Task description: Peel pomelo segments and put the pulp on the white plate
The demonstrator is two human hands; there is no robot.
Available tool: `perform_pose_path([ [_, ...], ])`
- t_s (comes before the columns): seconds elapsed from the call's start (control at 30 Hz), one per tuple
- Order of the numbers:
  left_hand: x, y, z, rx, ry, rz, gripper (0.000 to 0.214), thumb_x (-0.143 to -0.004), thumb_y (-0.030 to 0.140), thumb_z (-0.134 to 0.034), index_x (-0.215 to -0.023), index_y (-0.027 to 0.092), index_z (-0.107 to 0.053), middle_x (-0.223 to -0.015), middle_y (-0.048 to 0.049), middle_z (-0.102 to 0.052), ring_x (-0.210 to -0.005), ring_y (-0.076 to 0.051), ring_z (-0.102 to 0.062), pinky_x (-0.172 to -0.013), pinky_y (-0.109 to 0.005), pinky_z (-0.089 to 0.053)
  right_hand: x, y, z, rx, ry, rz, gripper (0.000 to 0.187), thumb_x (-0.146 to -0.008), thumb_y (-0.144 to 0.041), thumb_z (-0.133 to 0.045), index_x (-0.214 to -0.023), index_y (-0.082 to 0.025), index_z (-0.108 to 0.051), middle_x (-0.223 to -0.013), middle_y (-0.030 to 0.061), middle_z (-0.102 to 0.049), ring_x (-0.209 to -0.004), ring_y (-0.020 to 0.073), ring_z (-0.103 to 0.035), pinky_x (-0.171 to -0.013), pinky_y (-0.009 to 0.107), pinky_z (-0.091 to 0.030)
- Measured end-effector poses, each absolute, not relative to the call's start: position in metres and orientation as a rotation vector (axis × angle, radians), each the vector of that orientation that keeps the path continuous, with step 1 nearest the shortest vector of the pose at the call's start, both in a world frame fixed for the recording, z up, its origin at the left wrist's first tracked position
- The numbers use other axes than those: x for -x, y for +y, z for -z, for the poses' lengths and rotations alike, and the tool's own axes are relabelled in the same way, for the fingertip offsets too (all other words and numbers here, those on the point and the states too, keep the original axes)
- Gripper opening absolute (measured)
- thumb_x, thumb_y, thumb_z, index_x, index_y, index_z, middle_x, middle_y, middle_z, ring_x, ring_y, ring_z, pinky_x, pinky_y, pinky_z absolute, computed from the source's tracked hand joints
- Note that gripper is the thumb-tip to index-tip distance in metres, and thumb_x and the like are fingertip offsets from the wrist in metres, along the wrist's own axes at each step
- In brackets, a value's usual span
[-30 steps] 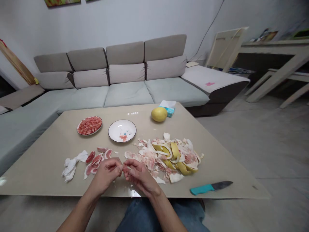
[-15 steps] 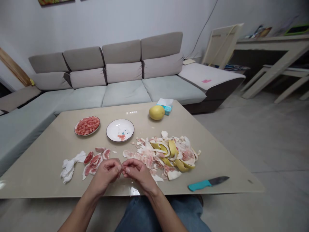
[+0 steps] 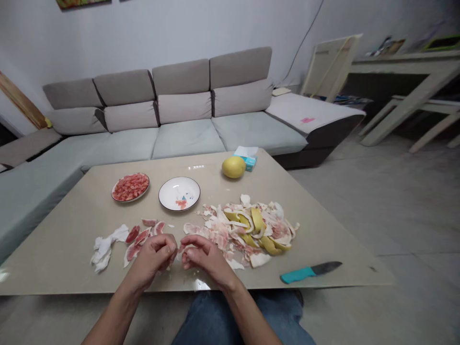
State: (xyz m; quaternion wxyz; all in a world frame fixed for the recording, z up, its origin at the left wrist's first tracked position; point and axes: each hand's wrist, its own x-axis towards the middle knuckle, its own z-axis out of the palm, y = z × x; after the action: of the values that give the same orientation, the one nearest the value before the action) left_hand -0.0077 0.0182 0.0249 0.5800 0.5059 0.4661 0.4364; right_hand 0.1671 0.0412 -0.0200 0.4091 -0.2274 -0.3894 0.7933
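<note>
My left hand is closed, thumb against curled fingers, just above the table's near edge; what it pinches is hidden. Facing it across a narrow gap is my right hand, its fingers curled in; a small pinkish bit seems to show at the fingertips, too small to name. Peeled red pomelo segments lie beyond my left hand, partly covered by it. To the right spreads a heap of pomelo peel and membranes. Farther back, a white plate carries a few small red pulp pieces.
A plate of red pomelo pulp stands at the back left. Crumpled tissue lies left of the segments. A whole yellow pomelo sits by a tissue pack. Near the front right edge is a knife with a turquoise handle.
My hands, which met at the fingertips, have drawn slightly apart. The fingers of my right hand have lifted and opened a little. The things on the table stay in place.
</note>
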Motion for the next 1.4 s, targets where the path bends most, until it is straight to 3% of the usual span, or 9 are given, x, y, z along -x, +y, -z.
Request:
perform_pose_path([
  [0.2, 0.003, 0.018, -0.022, -1.182, 1.137, -0.976, 0.041, -0.080, 0.046, -0.065, -0.058, 0.016, -0.049, -0.055, 0.0053, -0.045, -0.044, -0.005, -0.033, -0.042, -0.019, -0.021, -0.162, 0.034, 0.018, 0.652, -1.109, -1.870, 0.034, -0.069, -0.029, -0.081, -0.097, -0.021, -0.063, -0.079, -0.0015, -0.066, -0.062, 0.0111, -0.061, -0.053, 0.022, -0.052],
  [0.33, 0.002, 0.019, -0.022, -1.196, 1.169, -0.947, 0.039, -0.081, 0.045, -0.064, -0.059, 0.016, -0.050, -0.055, 0.0051, -0.046, -0.044, -0.006, -0.033, -0.042, -0.019, -0.021, -0.163, 0.033, 0.016, 0.793, -1.177, -1.818, 0.030, -0.071, -0.032, -0.077, -0.094, -0.021, -0.062, -0.064, -0.0037, -0.061, -0.051, 0.0111, -0.053, -0.039, 0.018, -0.040],
  [0.47, 0.002, 0.020, -0.022, -1.235, 1.185, -0.916, 0.038, -0.081, 0.043, -0.063, -0.058, 0.015, -0.050, -0.053, 0.0054, -0.044, -0.044, -0.006, -0.032, -0.043, -0.020, -0.021, -0.165, 0.034, 0.014, 0.843, -1.269, -1.726, 0.021, -0.072, -0.031, -0.074, -0.086, -0.018, -0.065, -0.055, -0.0063, -0.053, -0.046, 0.0070, -0.042, -0.043, 0.018, -0.032],
  [0.63, 0.005, 0.019, -0.020, -1.250, 1.181, -0.945, 0.035, -0.080, 0.040, -0.062, -0.058, 0.016, -0.051, -0.054, 0.0043, -0.048, -0.045, -0.006, -0.036, -0.043, -0.019, -0.024, -0.167, 0.035, 0.011, 0.850, -1.323, -1.661, 0.014, -0.073, -0.029, -0.072, -0.074, -0.017, -0.066, -0.057, -0.0053, -0.049, -0.051, 0.0076, -0.039, -0.048, 0.020, -0.029],
  [0.93, 0.005, 0.026, -0.014, -1.143, 1.241, -1.045, 0.040, -0.080, 0.047, -0.061, -0.057, 0.017, -0.050, -0.053, 0.0066, -0.043, -0.039, -0.005, -0.029, -0.038, -0.019, -0.022, -0.189, 0.048, 0.008, 0.849, -1.155, -1.735, 0.029, -0.070, -0.043, -0.075, -0.070, -0.016, -0.063, -0.051, -0.0069, -0.046, -0.042, 0.0048, -0.029, -0.041, 0.020, -0.019],
  [1.03, 0.000, 0.027, -0.018, -1.235, 1.326, -1.008, 0.027, -0.081, 0.040, -0.064, -0.070, 0.016, -0.067, -0.060, 0.0021, -0.057, -0.043, -0.008, -0.042, -0.041, -0.020, -0.029, -0.198, 0.051, 0.004, 0.862, -1.112, -1.698, 0.031, -0.069, -0.045, -0.076, -0.074, -0.016, -0.065, -0.053, -0.0066, -0.047, -0.044, 0.0054, -0.031, -0.041, 0.020, -0.020],
  [1.17, -0.010, 0.024, -0.026, -1.548, 1.415, -0.971, 0.023, -0.082, 0.034, -0.065, -0.101, 0.023, -0.075, -0.093, -0.0048, -0.073, -0.082, -0.019, -0.063, -0.071, -0.027, -0.047, -0.203, 0.050, 0.000, 0.878, -1.212, -1.637, 0.026, -0.072, -0.040, -0.075, -0.079, -0.017, -0.067, -0.059, -0.0044, -0.051, -0.049, 0.0068, -0.036, -0.045, 0.020, -0.025],
  [1.27, -0.015, 0.023, -0.029, -1.622, 1.431, -0.966, 0.023, -0.083, 0.034, -0.065, -0.101, 0.024, -0.075, -0.094, -0.0046, -0.074, -0.080, -0.019, -0.063, -0.070, -0.027, -0.047, -0.201, 0.047, -0.001, 0.939, -1.345, -1.534, 0.018, -0.074, -0.034, -0.072, -0.079, -0.017, -0.068, -0.060, -0.0039, -0.051, -0.053, 0.0086, -0.041, -0.049, 0.021, -0.029],
  [1.4, -0.020, 0.021, -0.029, -1.754, 1.443, -0.957, 0.012, -0.085, 0.029, -0.063, -0.086, 0.021, -0.072, -0.082, -0.0032, -0.071, -0.071, -0.017, -0.061, -0.063, -0.025, -0.044, -0.196, 0.045, -0.003, 0.995, -1.433, -1.440, 0.013, -0.075, -0.029, -0.068, -0.079, -0.016, -0.067, -0.056, -0.0056, -0.046, -0.049, 0.0083, -0.038, -0.047, 0.021, -0.028],
])
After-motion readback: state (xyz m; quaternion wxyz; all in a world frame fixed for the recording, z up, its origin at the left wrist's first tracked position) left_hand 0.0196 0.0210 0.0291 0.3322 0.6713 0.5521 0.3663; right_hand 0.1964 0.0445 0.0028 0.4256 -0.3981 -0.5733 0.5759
